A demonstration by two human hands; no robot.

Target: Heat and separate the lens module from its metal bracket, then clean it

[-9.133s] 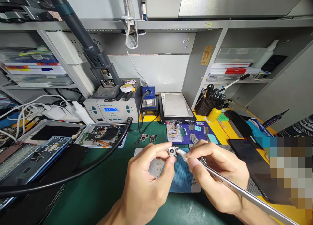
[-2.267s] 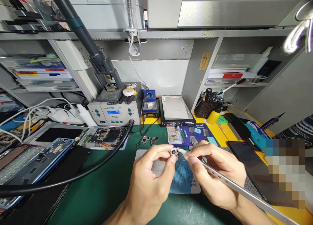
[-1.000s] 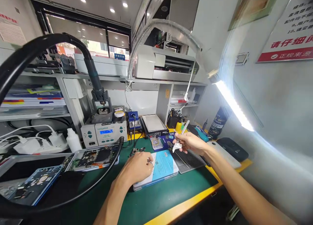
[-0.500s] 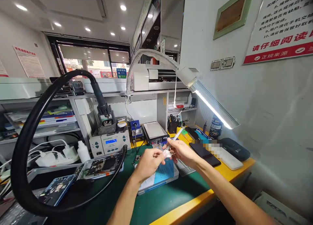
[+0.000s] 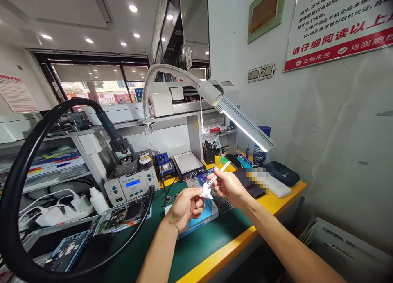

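Note:
My left hand [image 5: 183, 208] pinches a crumpled white tissue [image 5: 207, 192] between thumb and fingers, above a flat box with a blue and white top [image 5: 198, 223]. In my right hand [image 5: 229, 185] is a pair of pale tweezers [image 5: 211, 181] with a row of dark holes along the arm. The rear end of the tweezers sticks up past the thumb. Their front end meets the tissue, and the tips are hidden by it. Both hands are close together over the green mat [image 5: 211, 246].
Left of my hands lie an opened device tray [image 5: 123, 215] and a blue phone frame [image 5: 69, 248] beneath a thick black hose [image 5: 12, 217]. A grey hot-air station [image 5: 132, 184] stands behind. A lit lamp [image 5: 245, 125] hangs above. Right are a dark phone [image 5: 250, 184] and black case [image 5: 282, 173].
The camera view has swung to the right. My hands have drawn slightly apart, and more of the tissue and of the holed tweezers shows between them.

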